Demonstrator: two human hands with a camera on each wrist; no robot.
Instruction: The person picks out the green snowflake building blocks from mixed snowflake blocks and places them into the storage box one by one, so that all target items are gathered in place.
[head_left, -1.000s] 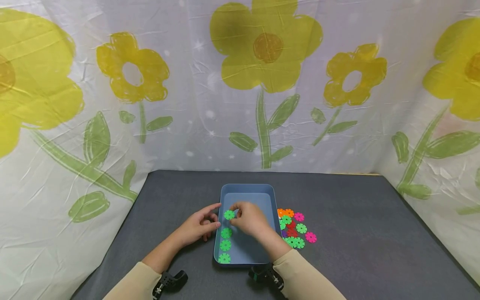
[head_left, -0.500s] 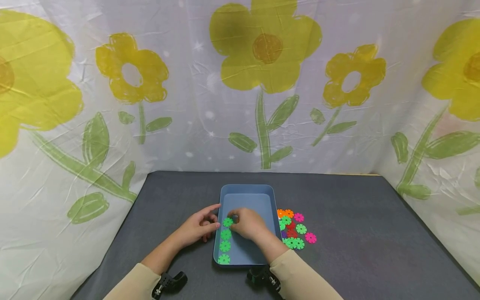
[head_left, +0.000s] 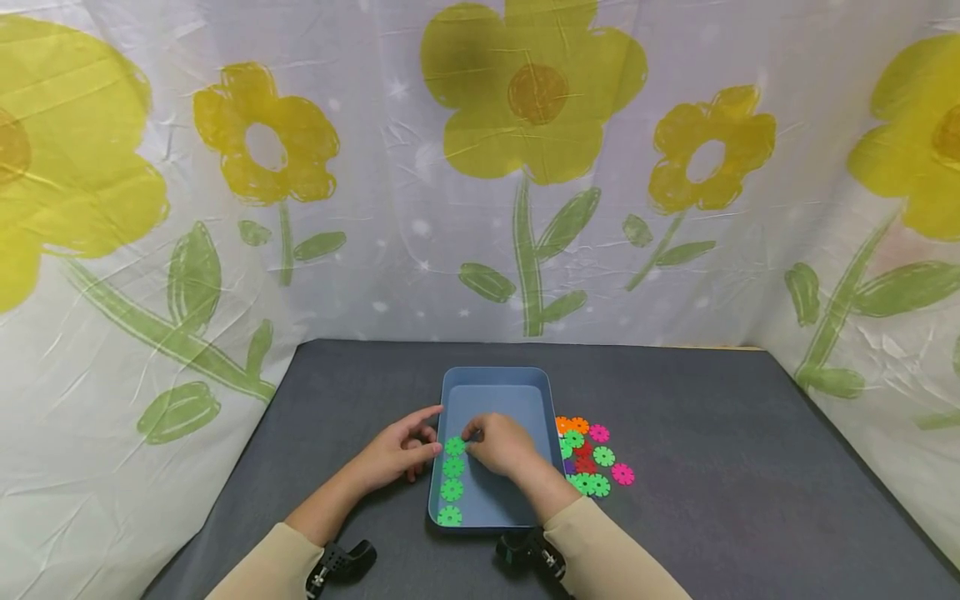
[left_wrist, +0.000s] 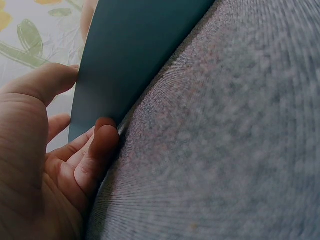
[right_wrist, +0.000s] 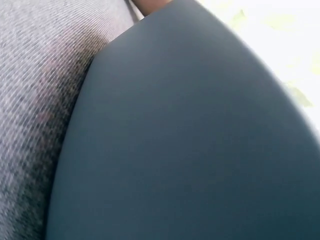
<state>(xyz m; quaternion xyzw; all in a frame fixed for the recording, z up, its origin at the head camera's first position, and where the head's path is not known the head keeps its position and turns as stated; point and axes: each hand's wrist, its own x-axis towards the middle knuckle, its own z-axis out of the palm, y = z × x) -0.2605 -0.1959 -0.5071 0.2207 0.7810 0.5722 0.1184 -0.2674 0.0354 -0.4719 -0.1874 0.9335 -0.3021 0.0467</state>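
A blue rectangular tray point(head_left: 501, 492) lies on the table. Along its left side, several green notched plastic discs point(head_left: 452, 489) form a column. At the top of that column, my right hand point(head_left: 504, 446) has its bent thumb and forefinger just right of the farthest green disc point(head_left: 454, 447), whose whole face shows. My left hand point(head_left: 397, 450) touches the tray's left wall with its fingertips, forefinger and thumb extended. In the left wrist view, the left hand's fingers point(left_wrist: 102, 142) rest against the outer tray wall point(left_wrist: 125, 55). The right wrist view shows mostly the tray's outer wall point(right_wrist: 185, 130).
Right of the tray lies a loose pile of notched discs in green, red, orange and pink, including a pink disc point(head_left: 622, 474) at its right edge. The dark grey table point(head_left: 720, 467) meets a flower-printed curtain point(head_left: 390, 250) behind.
My right hand brought a green disc toward me to the top of the column, then its fingers drew slightly right, off the disc. The left hand stays at the tray's wall.
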